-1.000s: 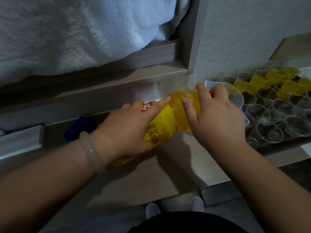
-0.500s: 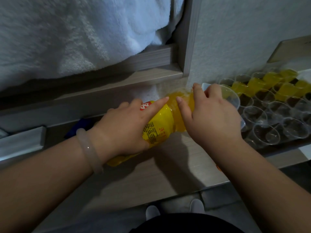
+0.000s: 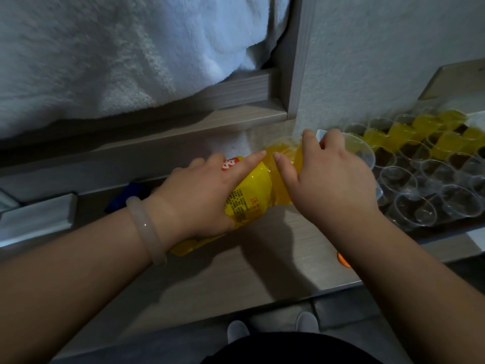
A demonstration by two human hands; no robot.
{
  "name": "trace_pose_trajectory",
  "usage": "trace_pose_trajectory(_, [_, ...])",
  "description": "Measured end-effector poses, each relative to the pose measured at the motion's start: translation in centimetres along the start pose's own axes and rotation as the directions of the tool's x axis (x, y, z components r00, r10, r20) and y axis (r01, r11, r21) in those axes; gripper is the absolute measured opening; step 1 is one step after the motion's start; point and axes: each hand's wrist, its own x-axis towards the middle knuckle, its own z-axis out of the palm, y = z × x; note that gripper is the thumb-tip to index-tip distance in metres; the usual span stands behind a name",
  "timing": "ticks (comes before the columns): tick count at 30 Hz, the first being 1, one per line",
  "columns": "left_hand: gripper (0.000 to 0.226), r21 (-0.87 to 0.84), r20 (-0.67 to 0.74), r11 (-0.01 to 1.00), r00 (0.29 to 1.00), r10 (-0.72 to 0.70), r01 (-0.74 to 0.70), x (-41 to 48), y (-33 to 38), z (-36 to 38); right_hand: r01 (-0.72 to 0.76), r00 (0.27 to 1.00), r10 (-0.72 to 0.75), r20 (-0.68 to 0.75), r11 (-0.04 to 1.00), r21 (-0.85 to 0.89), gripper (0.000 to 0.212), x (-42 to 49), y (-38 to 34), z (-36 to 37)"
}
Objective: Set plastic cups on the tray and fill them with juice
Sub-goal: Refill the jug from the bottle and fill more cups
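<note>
Here juice bottle (image 3: 252, 195) tilted in left hand (image 3: 196, 195), right hand (image 3: 330, 185) holding cup (image 3: 363, 153).

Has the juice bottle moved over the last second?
No. Against the wooden post, the juice bottle stays tilted in the same place, left hand gripping it, right hand holding a cup at its mouth.

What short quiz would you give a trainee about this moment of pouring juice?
1. True or false: the left hand grips the bottle, which is tilted.
2. The right hand holds: A) a cup; B) a spoon; C) a towel.
3. Fill in: on the tray, the far cups hold juice and the near cups are ____.

Key: 1 true; 2 A; 3 empty.
</note>
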Motion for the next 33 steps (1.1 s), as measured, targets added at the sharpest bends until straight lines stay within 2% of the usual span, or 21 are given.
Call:
trace_pose_trajectory(12, [0.108,0.02,0.014,1.0,1.0,0.014,-0.014,0.02,-0.02,-0.12,-0.012,1.0,0.012,-0.016,1.0,0.006,0.067,-0.06,-0.17,-0.16])
trace_pose_trajectory(33, [0.108,0.051,-0.022,0.991,0.992,0.125,-0.123,-0.43,-0.54,-0.2,-0.038,0.998,0.04,-0.047,0.998,0.044,0.071,-0.1,-0.35,0.03])
